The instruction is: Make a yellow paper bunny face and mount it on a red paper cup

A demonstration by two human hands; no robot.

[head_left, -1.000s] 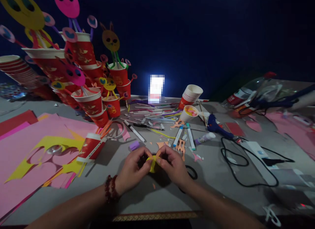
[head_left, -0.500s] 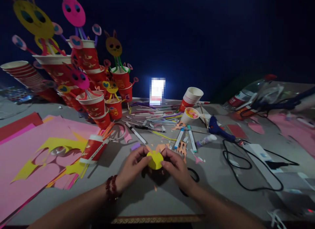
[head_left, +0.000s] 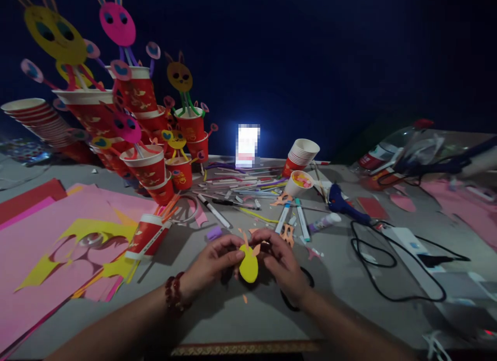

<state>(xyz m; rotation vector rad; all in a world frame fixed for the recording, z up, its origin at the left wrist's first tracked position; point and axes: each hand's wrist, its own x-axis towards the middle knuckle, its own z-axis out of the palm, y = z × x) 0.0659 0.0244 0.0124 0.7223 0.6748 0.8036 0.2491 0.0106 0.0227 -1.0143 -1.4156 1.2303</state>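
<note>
Left hand [head_left: 217,258] pinches a yellow paper disc [head_left: 249,267] by its upper edge, thumb on the face; disc held above the table [head_left: 252,322], between both hands, peach ears [head_left: 255,250] sticking up. Right hand [head_left: 282,261] curls just beside the ears, thumb apart; can't tell whether its fingertips touch. Step, by my reading: handling or adjusting the ears. Next move calls for a light pinch; paper could crease. Small white cup [head_left: 294,189]: pink and yellow scraps [head_left: 305,180] inside. Leaning red cup [head_left: 139,242]: orange strips [head_left: 168,206] at its mouth.
</note>
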